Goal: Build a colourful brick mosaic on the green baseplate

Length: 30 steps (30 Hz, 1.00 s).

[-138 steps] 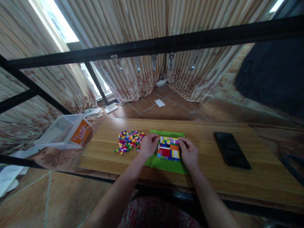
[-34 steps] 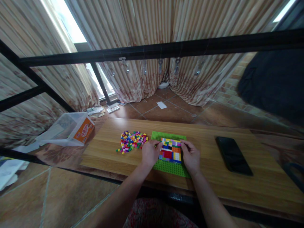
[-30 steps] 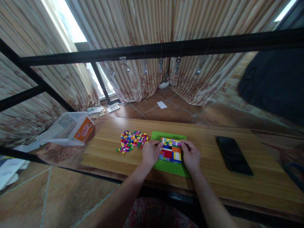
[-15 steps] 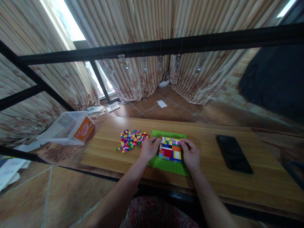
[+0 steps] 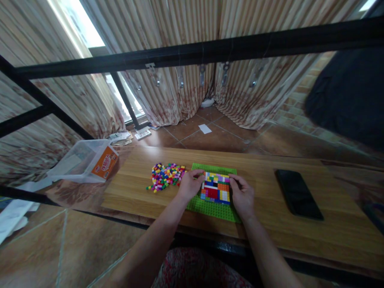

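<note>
A multicoloured panel of toy bricks (image 5: 213, 192) sits on a green studded baseplate (image 5: 207, 207) on the wooden table. At the panel's upper left corner, my left hand (image 5: 191, 185) is closed, thumb and forefinger pinched together. A small orange spot shows at those fingertips; whether it is a loose brick or part of the panel, I cannot tell. My right hand (image 5: 242, 196) has its thumb and forefinger on the panel's upper right edge, the other fingers curled. A pile of loose toy bricks (image 5: 166, 176) lies left of the baseplate, close to my left hand.
A black phone (image 5: 298, 194) lies on the right part of the wooden table (image 5: 129, 188). Beyond the table's left end stands a clear plastic box (image 5: 87, 162) with an orange label. A black metal bar (image 5: 186, 55) crosses in front of the curtains (image 5: 180, 24).
My left hand has shifted slightly right, its fingertips now at the panel's upper left corner. My right hand stays at the right edge. The camera view has tilted a little.
</note>
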Each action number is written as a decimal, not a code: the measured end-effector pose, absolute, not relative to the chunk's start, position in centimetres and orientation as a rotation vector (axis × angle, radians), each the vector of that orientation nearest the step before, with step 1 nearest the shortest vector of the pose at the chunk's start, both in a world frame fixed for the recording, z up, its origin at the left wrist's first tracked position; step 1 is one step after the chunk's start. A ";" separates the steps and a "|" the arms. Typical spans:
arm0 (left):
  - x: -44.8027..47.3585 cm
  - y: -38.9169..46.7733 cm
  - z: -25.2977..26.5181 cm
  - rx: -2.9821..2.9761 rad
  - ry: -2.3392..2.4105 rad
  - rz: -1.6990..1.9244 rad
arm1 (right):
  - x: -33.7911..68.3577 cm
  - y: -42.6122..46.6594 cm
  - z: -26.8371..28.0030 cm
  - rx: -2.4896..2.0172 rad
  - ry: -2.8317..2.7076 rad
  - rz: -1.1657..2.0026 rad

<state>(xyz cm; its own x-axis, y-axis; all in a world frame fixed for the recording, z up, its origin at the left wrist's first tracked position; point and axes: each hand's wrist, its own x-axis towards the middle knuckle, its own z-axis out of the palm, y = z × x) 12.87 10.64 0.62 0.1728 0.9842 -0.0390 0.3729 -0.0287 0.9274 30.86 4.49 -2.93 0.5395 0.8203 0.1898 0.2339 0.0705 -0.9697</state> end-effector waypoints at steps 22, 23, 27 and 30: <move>12.6 6.6 2.4 1.635 1.423 0.956 | 32.1 4.8 -3.4 -1.548 -1.049 0.607; 12.0 6.2 2.6 1.646 1.421 0.974 | 32.1 4.9 -3.4 -1.558 -1.043 0.612; 7.2 5.1 3.2 1.719 1.416 1.072 | 32.1 4.9 -3.2 -1.568 -1.027 0.620; 1.2 5.1 3.0 1.661 1.551 1.130 | 32.5 4.8 -3.2 -1.567 -1.024 0.653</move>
<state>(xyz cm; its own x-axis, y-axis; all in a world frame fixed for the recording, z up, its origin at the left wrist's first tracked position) 1.25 5.12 3.01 -0.0426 0.9820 0.1842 0.4764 -0.1421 0.8677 32.45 4.76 -3.23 0.4746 0.8734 0.1089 0.2696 -0.0265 -0.9626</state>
